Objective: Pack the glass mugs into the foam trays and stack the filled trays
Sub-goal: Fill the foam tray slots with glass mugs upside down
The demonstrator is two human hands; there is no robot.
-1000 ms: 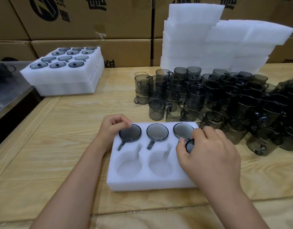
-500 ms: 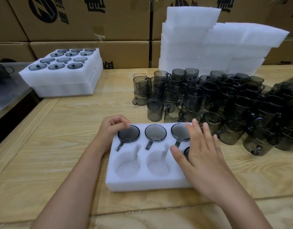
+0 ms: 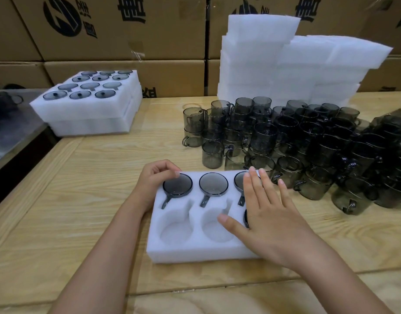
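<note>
Pale wooden table (image 3: 81, 200), brown cardboard boxes (image 3: 163, 30) with black print stacked behind it, grey metal counter (image 3: 11, 137) at left

A white foam tray (image 3: 195, 248) lies flat at centre frame. Three smoky grey glass mugs (image 3: 213, 183) sit sunk in its far row, handles toward the near edge, and two near pockets are open. Loose mugs (image 3: 308, 143), some nested, crowd the right below a pile of unfilled trays (image 3: 274, 64); a stack of filled trays (image 3: 88, 109) sits upper left.
</note>
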